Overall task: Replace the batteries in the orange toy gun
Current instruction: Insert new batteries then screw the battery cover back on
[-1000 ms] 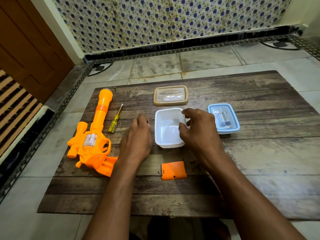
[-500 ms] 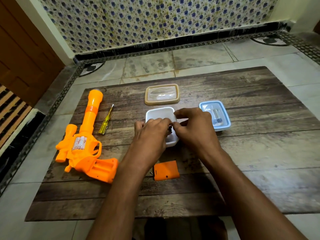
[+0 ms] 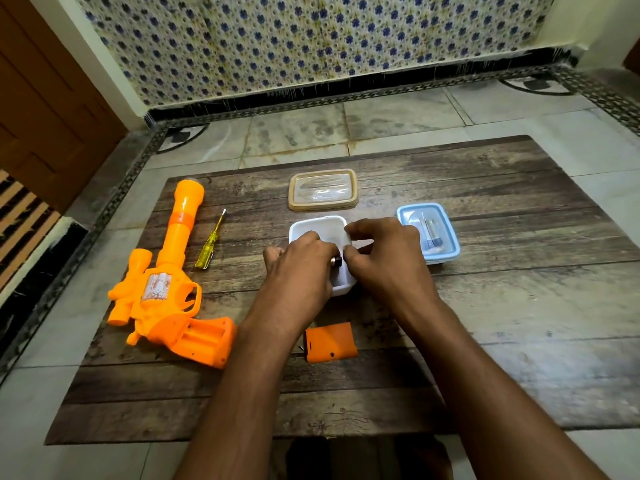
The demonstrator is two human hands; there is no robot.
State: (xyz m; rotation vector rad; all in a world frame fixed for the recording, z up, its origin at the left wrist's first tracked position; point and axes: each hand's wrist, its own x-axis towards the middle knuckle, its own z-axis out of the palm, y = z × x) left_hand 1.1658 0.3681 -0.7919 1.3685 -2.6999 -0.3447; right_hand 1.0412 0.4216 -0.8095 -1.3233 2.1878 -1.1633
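Left hand (image 3: pixel 299 268) curls round a small battery (image 3: pixel 336 261) — right hand (image 3: pixel 384 258) pinches its tip over the white container (image 3: pixel 317 226).

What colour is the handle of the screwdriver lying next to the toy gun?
Translucent yellow, seen in the head view: the screwdriver lies just right of the orange toy gun.

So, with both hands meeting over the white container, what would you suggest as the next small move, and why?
Probably let go of the battery so it lies in the white container. The left hand holds its dark, metal-capped end right over the container, with the right hand at its tip. The orange toy gun lies with its grip compartment open, the orange cover off beside it, suggesting old cells are being cleared out.
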